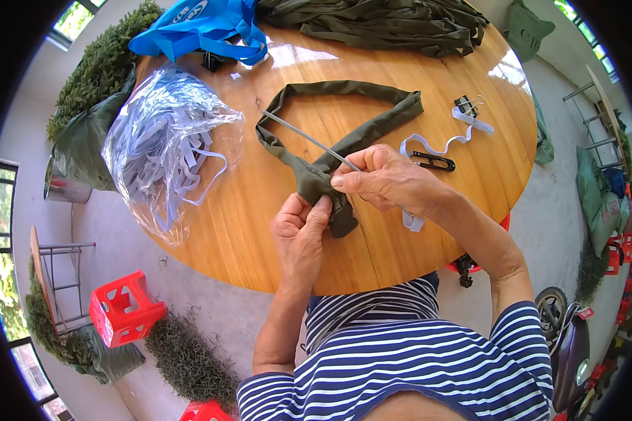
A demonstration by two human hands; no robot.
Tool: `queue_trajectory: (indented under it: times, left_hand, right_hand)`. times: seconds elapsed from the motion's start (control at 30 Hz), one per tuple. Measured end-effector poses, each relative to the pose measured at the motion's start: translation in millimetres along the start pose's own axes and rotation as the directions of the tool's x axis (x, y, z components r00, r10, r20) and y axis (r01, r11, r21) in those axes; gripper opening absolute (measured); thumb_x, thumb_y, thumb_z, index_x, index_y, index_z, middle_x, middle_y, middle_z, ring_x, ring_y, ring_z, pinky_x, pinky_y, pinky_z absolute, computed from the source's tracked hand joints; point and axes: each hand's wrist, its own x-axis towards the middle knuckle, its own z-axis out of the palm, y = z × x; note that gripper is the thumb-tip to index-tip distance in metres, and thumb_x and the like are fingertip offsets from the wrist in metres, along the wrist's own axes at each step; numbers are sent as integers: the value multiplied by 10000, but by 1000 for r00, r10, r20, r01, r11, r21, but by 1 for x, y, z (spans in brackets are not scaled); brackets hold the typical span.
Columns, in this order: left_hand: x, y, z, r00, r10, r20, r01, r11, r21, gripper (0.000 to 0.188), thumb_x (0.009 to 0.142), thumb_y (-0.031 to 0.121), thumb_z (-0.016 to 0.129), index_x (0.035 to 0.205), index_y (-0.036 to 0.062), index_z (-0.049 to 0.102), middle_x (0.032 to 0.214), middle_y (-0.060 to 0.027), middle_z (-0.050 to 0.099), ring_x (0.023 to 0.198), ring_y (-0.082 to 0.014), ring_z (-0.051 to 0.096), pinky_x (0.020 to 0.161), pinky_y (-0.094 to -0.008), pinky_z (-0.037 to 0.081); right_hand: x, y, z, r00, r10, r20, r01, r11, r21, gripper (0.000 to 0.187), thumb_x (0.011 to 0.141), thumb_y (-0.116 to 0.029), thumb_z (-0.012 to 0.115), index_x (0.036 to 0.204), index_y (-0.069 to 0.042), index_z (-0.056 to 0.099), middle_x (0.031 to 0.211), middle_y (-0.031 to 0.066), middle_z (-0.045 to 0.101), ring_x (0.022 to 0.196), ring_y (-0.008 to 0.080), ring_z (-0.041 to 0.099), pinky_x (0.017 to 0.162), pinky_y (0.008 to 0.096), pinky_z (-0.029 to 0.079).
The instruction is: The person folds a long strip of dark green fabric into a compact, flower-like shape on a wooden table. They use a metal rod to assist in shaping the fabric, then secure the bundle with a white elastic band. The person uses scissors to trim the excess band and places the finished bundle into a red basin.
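Note:
An olive-green fabric tube lies looped on the wooden table, its ends crossing near my hands. My left hand is closed on the fabric at the crossing, thumb and fingers pinching it. In my right hand is a thin metal rod, held in a pinch. The rod slants up to the left, over the loop. Below my right hand a short piece of white elastic shows; whether it joins the rod is hidden. Beside that hand, a white elastic band runs to a black binder clip.
Black thread snips lie right of my right hand. A clear plastic bag of white elastic sits at left. At the back are a blue bag and a pile of olive strips. A red stool stands on the floor.

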Motion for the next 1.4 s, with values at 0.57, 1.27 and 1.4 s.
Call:
queue_trajectory:
  times: [0.57, 1.27, 1.4]
  left_hand:
    - [3, 16, -2, 975, 187, -121, -191, 982, -17, 180, 910, 114, 485, 1019, -26, 517, 949, -159, 626, 802, -223, 643, 744, -311, 529]
    - [1, 14, 5, 985, 160, -59, -159, 987, 27, 272, 875, 31, 513, 1136, -37, 485, 996, -148, 618, 886, -184, 619, 809, -293, 493]
    - [-8, 3, 15, 985, -54, 164, 51, 998, 20, 310, 860, 3, 528, 1164, -32, 477, 1011, -77, 605, 886, -106, 581, 778, -235, 470]
  right_hand:
    - [-49, -38, 12, 998, -62, -15, 47, 874, -483, 345, 900, -126, 417, 1232, -50, 468, 534, 15, 480, 458, 73, 467, 460, 225, 371]
    - [-65, -10, 10, 990, -137, 17, 123, 821, -557, 371, 890, -19, 410, 1257, -51, 445, 799, 58, 539, 494, 87, 505, 470, 241, 418]
    - [-42, 6, 20, 969, -162, -186, 78, 917, -390, 341, 892, -65, 436, 1232, -47, 420, 752, 96, 591, 544, 149, 575, 520, 269, 461]
